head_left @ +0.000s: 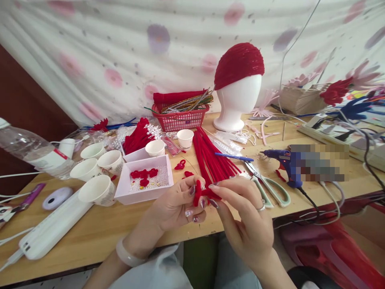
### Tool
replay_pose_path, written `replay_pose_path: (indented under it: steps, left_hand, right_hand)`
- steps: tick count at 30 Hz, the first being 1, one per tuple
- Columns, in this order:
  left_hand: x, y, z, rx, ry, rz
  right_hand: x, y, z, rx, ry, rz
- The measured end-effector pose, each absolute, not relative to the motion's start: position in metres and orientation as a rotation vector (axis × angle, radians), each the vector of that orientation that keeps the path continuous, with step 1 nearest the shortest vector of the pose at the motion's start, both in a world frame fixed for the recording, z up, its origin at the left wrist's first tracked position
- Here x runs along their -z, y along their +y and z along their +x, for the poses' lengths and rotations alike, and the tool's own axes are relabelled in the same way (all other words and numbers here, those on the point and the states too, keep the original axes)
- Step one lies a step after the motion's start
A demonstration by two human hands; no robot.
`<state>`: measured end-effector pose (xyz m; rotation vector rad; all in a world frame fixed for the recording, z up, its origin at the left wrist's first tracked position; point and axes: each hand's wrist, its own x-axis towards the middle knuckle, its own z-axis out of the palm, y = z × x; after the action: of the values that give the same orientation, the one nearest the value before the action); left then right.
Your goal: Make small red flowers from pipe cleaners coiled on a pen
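Observation:
A red pipe cleaner (pixel 197 193), bent into a loop at one end, is held between my two hands over the table's front edge. My left hand (pixel 180 202) pinches the looped part between thumb and fingers. The other end is gripped by the fingertips of my right hand (pixel 245 214). Just behind the hands lies a bundle of straight red pipe cleaners (pixel 207 156). Left of them, a white box (pixel 144 194) holds small red twisted pieces on pearl beads. Another red twisted piece (pixel 180 164) rests on the wood beside the box.
Scissors (pixel 270 182) and a blue glue gun (pixel 285 160) lie to the right. Several paper cups (pixel 96 192), a bottle (pixel 39 152) and a white power strip (pixel 54 226) occupy the left. Behind stand a red basket (pixel 183 119) and a white foam head (pixel 237 96) with a red cap.

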<state>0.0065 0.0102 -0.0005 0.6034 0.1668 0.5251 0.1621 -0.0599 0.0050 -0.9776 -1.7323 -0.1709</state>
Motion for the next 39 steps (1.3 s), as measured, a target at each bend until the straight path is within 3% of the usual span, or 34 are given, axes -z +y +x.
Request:
replay_pose_path:
  steps: [12, 17, 28, 39]
  left_hand:
    - [-0.001, 0.007, 0.012, -0.387, 0.323, 0.292]
    - [0.004, 0.008, 0.014, -0.509, 0.307, 0.381]
    - [0.001, 0.011, 0.018, -0.666, 0.443, 0.729]
    - [-0.004, 0.004, 0.014, -0.563, 0.680, 1.448]
  right_hand:
    - [-0.003, -0.044, 0.180, 0.463, -1.878, -0.880]
    - [-0.006, -0.043, 0.180, 0.522, -1.893, -0.887]
    - [-0.010, -0.052, 0.188, 0.092, -1.934, -1.104]
    - [-0.017, -0.055, 0.219, -1.105, -1.845, -1.291]
